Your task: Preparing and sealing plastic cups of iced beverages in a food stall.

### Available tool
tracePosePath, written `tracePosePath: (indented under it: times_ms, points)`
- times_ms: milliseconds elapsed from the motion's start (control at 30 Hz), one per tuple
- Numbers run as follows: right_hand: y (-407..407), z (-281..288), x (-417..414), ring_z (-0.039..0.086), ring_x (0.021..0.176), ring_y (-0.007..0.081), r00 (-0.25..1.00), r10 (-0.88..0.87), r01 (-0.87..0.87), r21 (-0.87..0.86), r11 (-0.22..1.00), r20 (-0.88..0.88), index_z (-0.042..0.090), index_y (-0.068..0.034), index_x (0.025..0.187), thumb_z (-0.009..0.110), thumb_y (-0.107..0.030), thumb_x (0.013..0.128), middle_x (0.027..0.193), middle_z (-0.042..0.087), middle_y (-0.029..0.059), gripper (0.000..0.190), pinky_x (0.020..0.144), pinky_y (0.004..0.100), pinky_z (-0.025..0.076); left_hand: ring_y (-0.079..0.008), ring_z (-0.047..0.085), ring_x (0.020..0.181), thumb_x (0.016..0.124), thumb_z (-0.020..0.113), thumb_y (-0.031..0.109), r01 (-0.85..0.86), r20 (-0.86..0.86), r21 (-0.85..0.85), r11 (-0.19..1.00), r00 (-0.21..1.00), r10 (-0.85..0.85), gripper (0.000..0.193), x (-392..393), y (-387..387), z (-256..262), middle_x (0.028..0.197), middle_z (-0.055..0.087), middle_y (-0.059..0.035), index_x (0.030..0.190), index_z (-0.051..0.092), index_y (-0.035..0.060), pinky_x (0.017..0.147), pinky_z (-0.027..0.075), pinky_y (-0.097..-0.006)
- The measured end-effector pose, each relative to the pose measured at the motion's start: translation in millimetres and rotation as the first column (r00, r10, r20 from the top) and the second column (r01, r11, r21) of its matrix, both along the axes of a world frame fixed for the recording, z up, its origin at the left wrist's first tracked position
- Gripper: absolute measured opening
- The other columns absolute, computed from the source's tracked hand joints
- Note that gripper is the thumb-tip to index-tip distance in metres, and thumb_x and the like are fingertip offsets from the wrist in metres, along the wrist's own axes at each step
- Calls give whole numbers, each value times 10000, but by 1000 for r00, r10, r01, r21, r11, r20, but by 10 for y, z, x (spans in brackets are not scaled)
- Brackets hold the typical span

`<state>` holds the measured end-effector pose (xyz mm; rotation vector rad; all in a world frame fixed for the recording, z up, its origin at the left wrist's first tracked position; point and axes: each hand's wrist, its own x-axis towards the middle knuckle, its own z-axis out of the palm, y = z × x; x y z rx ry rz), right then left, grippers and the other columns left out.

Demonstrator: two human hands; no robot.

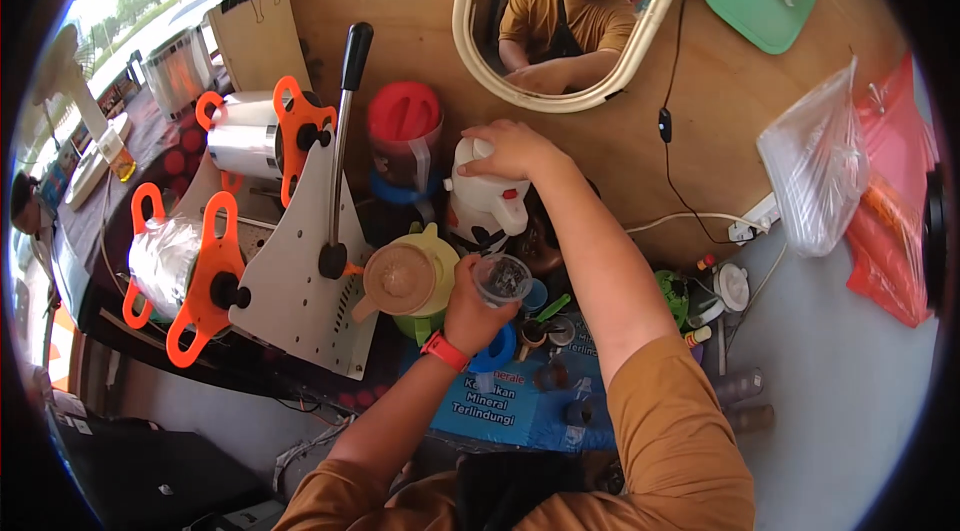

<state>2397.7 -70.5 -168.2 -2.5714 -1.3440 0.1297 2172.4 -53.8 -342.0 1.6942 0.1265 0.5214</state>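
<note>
My left hand, with a red band at the wrist, grips a clear plastic cup whose open rim faces up. Dark bits or reflections show inside it; which, I cannot tell. Just beyond the cup stands a white vacuum pump flask with a red mark near its spout. My right hand lies over the flask's top, fingers spread across the lid. Left of my left hand, a tan strainer sits on a yellow-green jug. A red-lidded pitcher stands behind the jug.
A lever machine, probably a manual cup sealer, with orange-held rolls occupies the left side. Blue cups and spoons crowd a printed blue sheet. A framed mirror hangs on the wooden wall; plastic bags hang right.
</note>
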Motion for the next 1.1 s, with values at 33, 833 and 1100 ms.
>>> tracePosePath:
  times_ms: [33,833,1100]
  points:
    - [66,124,-98,387,1466,428,995,-97,92,-116,989,-38,545,-227,1499,718,-722,756,1586,406,254,909,1207,473,338,-316,577,1277,719,879,63,-13,-11,-8,1000,1000,13,921,37,16,-18,1359,555,-213,1434,304,-9,1069,477,-406]
    - [419,-220,107,685,1055,436,954,-298,292,112,950,39,767,45,994,467,-389,967,1072,714,299,529,988,503,520,-339,631,1172,667,905,144,-40,-207,152,987,976,72,904,212,141,140,1271,614,-248,1401,418,-59,1018,505,-402]
    - [419,-233,120,685,1076,426,954,-296,291,112,950,36,767,46,1013,475,-378,949,1092,718,291,519,998,493,520,-339,600,1245,674,892,118,-4,-248,89,996,968,26,914,198,162,181,1323,593,-249,1427,404,-55,1047,489,-409]
